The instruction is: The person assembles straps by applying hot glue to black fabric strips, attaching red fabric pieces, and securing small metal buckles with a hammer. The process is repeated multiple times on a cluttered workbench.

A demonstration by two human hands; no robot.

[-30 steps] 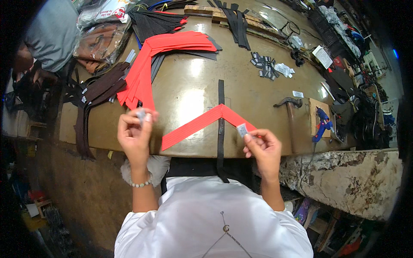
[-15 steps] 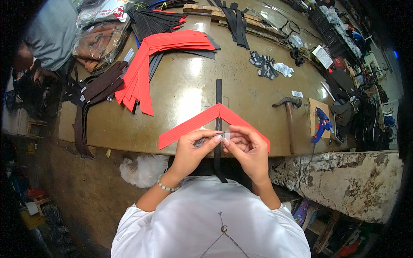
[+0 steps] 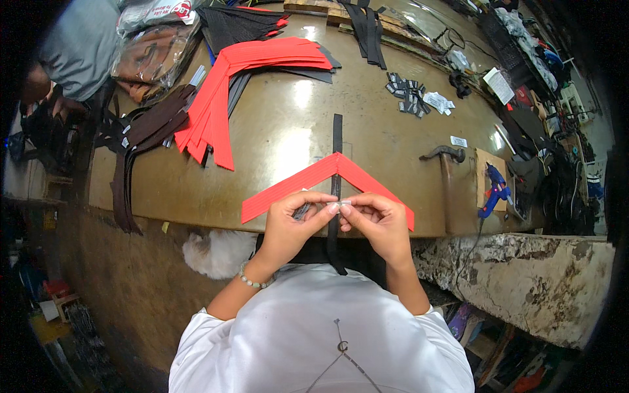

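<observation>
Between the fingertips of both my hands is a small pale label (image 3: 340, 203), largely covered by the thumbs. My left hand (image 3: 291, 221) pinches one side of it, with another dark, greyish piece tucked behind its curled fingers. At the other side my right hand (image 3: 381, 224) pinches with thumb and forefinger. Just beyond them, a red ribbed strap (image 3: 288, 187) lies on the table, bent into a peak. A narrow black strap (image 3: 337, 133) runs beneath that peak and passes under my hands, its near end hanging over the table edge.
Several red straps (image 3: 213, 124) are fanned out at the far left, beside dark brown straps (image 3: 154, 131). Small dark labels (image 3: 407, 97) lie scattered further back. A hammer (image 3: 447, 190) and a blue glue gun (image 3: 495, 191) rest to the right. A white furry animal (image 3: 219, 254) is below the table edge.
My fingertips have drawn closer together over the label, and less of its pale, see-through part shows. The view has shifted slightly; the straps stay in place.
</observation>
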